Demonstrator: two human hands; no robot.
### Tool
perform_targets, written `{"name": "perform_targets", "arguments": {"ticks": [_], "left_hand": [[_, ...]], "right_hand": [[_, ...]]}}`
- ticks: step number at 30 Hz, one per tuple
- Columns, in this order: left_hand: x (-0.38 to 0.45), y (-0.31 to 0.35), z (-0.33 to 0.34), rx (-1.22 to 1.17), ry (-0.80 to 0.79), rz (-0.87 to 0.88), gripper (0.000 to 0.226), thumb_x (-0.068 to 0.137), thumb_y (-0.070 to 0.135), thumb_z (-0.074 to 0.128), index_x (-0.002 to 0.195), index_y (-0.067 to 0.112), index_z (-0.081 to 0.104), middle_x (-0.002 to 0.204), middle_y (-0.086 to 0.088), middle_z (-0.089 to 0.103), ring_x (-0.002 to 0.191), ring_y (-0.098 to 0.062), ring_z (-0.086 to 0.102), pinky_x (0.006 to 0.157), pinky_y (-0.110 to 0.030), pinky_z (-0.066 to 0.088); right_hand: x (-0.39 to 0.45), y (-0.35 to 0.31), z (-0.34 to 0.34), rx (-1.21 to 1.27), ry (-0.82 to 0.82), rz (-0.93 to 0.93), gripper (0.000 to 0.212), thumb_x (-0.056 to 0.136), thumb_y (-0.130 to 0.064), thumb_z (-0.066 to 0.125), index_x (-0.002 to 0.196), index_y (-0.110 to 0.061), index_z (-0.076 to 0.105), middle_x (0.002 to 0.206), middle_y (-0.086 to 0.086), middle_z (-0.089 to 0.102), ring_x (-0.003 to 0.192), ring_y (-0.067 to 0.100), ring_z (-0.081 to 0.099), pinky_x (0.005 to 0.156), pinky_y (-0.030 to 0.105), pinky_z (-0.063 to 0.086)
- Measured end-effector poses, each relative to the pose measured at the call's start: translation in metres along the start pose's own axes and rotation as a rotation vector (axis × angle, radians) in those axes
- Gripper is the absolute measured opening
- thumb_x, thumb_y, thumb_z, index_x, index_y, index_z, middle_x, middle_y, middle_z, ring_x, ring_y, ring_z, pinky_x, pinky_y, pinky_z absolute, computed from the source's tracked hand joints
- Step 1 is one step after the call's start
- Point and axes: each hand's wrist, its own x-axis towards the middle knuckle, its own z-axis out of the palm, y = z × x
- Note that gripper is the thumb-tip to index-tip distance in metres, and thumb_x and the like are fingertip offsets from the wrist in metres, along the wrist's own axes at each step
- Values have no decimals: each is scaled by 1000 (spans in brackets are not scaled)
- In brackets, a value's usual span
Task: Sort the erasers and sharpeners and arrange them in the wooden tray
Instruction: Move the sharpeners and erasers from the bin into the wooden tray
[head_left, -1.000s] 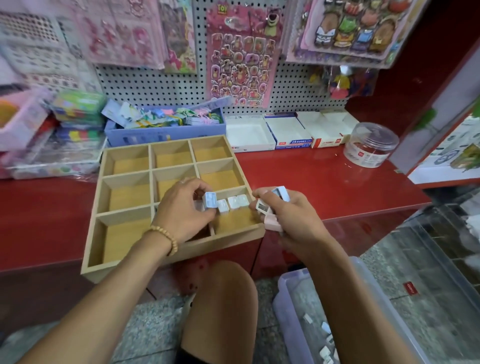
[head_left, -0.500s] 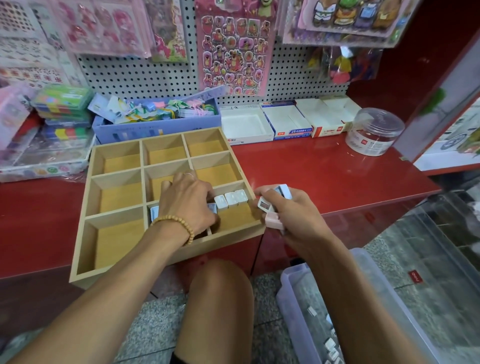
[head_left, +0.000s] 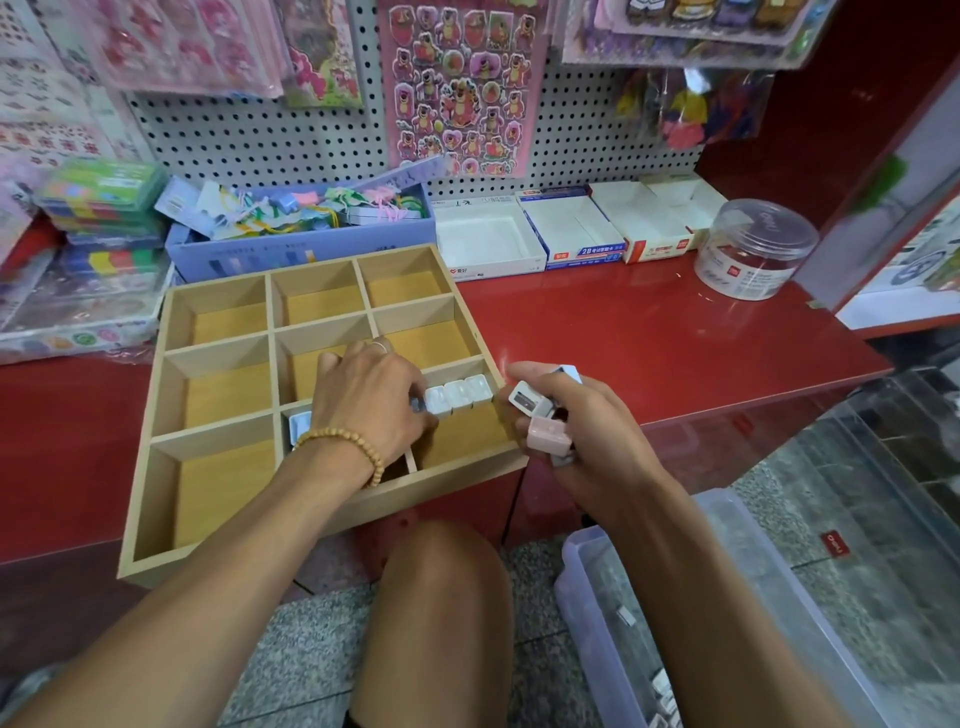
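Note:
The wooden tray (head_left: 156, 467) with nine compartments lies on the red counter, its front edge overhanging. Three white sharpeners (head_left: 460, 395) stand in a row in the near right compartment. My left hand (head_left: 371, 400) reaches down into the near middle compartment with fingers curled; a bluish piece shows at its fingertips beside the row. A light blue sharpener (head_left: 300, 427) lies at my wrist. My right hand (head_left: 566, 421) hovers off the tray's right corner and grips several sharpeners (head_left: 540, 421), pink, white and blue.
A clear plastic bin (head_left: 613, 613) with small pieces sits on the floor at the lower right. Behind the tray stand a blue box of stationery (head_left: 306, 244), open white cartons (head_left: 488, 244) and a round clear tub (head_left: 758, 254). My knee is below the tray.
My left hand dropped from above the tray into the near middle compartment with its light blue sharpener. My right hand stayed by the tray's corner with its handful.

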Motion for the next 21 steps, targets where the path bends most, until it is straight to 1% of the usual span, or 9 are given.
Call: {"name": "perform_targets", "arguments": {"ticks": [2,4,6,7,11,13,15,19,21], "left_hand": [[-2,1,-3,-106,87,16,23,81,50,69,94,32,73,85,8,47,100,-18,50,78,-30,27],[-4,2,-10,-442,193,27,14,81,42,71,87,29,73,79,6,48,88,-17,51,77,-32,38],[-6,4,-21,-755,151,94,11,77,35,76,87,32,72,81,0,52,80,-15,51,73,-27,43],[-7,5,-24,-806,94,142,16,76,33,78,90,36,71,83,-1,53,81,-13,51,72,-22,42],[-4,5,-29,-828,-89,231,29,77,25,80,98,43,70,88,6,50,85,-9,50,75,-18,40],[-1,3,-28,-837,-133,245,34,78,24,79,93,51,64,89,3,51,85,-12,51,74,-20,41],[2,1,-27,-819,-159,254,34,79,24,79,89,52,62,90,6,51,84,-8,51,68,-14,37],[6,-1,-25,-795,-134,228,15,80,27,78,89,32,67,86,14,58,71,1,51,61,-9,34],[7,-4,-24,-855,-111,193,13,79,23,79,86,26,69,75,13,62,64,1,51,61,-11,39]], "right_hand": [[2,-1,4,35,-50,5,20,101,-7,49,108,-1,67,72,7,70,57,15,55,48,22,42],[4,-1,8,24,-78,-9,21,101,-7,49,113,1,65,76,10,70,54,14,54,47,22,41],[7,-1,12,-12,-92,-29,20,102,-9,49,111,0,65,79,14,66,53,14,54,46,23,40],[9,-1,13,-38,-104,-38,21,102,-10,49,110,-1,65,81,16,62,56,15,54,48,24,41],[12,0,16,-115,-180,-58,28,105,-13,45,119,0,65,99,25,64,77,27,60,64,32,45],[13,0,17,-119,-195,-49,30,105,-13,45,126,3,59,101,22,66,76,21,64,64,29,48],[15,0,18,-112,-205,-43,31,104,-15,47,126,2,59,101,22,64,74,19,62,65,30,46],[17,1,15,-153,-141,-84,26,103,-19,51,101,-5,72,92,18,67,83,27,59,67,32,45],[16,0,12,-249,-115,-137,29,103,-21,50,94,-4,73,79,9,67,71,19,59,58,26,43]]}}
